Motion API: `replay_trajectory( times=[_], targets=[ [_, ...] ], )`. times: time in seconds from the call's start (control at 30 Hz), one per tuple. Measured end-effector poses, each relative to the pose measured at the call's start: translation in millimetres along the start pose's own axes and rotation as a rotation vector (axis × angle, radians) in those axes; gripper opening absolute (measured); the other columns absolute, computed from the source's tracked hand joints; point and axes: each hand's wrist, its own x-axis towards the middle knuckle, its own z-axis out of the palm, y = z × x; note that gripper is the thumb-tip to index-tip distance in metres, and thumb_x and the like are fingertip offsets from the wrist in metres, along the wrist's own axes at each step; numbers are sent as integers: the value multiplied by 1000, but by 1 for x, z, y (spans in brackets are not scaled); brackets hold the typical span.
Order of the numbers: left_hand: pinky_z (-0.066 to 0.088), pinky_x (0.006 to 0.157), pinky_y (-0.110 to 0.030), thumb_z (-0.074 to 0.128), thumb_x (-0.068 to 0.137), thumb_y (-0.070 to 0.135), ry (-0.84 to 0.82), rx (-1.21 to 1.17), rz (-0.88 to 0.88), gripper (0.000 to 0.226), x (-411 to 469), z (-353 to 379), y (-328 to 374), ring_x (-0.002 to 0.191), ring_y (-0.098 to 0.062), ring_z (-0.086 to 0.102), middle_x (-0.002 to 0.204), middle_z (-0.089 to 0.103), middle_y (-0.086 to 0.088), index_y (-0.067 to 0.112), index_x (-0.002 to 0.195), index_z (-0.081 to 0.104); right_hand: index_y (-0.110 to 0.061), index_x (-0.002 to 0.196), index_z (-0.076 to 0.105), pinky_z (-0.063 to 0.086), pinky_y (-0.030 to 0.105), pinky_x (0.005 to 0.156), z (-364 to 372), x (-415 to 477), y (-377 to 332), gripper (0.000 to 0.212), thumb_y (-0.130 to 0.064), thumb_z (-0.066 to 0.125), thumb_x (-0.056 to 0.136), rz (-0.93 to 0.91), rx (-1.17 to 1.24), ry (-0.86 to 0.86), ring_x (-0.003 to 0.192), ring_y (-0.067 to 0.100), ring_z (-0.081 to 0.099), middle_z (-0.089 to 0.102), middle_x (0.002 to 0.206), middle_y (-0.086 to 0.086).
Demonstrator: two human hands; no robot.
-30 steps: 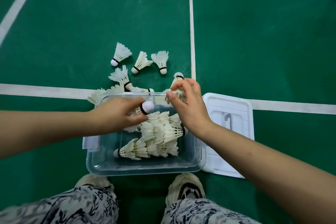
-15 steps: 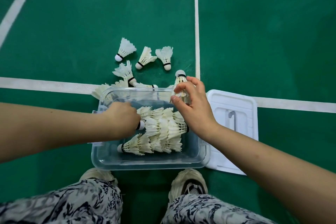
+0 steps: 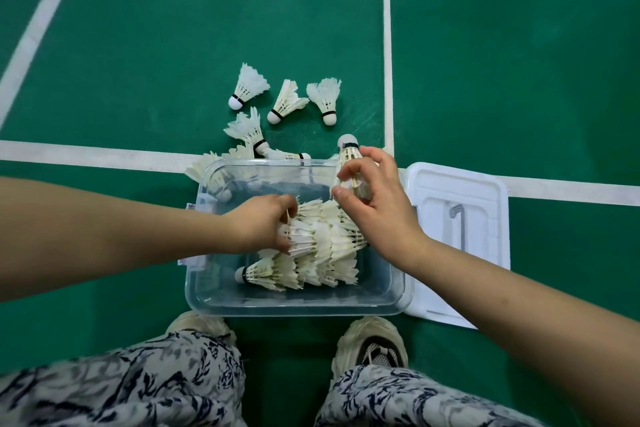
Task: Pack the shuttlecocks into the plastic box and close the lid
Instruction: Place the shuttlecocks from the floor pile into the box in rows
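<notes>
Feathers hide the left hand (image 3: 261,224) fingertips inside the box (image 3: 294,308), grip unclear; right hand (image 3: 375,199) pinches a shuttlecock (image 3: 349,163) at one o'clock.

I see green court floor (image 3: 502,62) with white lines (image 3: 388,45) crossing it. Two beige sneakers, left shoe (image 3: 197,324) and right shoe (image 3: 372,343), at the bottom, toes toward the box. Patterned trousers (image 3: 121,388), black-on-white print, fill the lower edge.
</notes>
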Motion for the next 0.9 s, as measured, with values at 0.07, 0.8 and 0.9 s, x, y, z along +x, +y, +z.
replay_trajectory(
  times=[0.07, 0.8, 0.9],
  targets=[
    [43, 84, -27, 73, 73, 22, 37, -72, 4, 48, 0, -1, 1, 99, -18, 54, 112, 57, -5, 15, 114, 49, -32, 93, 49, 39, 36, 100, 1, 0, 0, 12, -29, 59, 88, -9, 1, -1, 109, 16, 45, 28, 139, -6],
    [45, 89, -30, 56, 84, 47, -7, -884, -74, 31, -50, -43, 27, 104, -12, 57, 105, 65, 5, 27, 107, 61, -26, 120, 35, 48, 41, 91, 17, -14, -14, 49, -41, 60, 81, -70, -47, -40, 109, 10, 45, 35, 132, -8],
    [47, 85, -33, 56, 79, 52, -173, -1204, -93, 40, -54, -48, 23, 91, -11, 61, 99, 68, 2, 23, 107, 61, -24, 120, 32, 50, 40, 84, 27, -16, -30, 54, -41, 64, 79, -117, -20, -43, 103, 14, 52, 37, 129, -6]
  ],
)
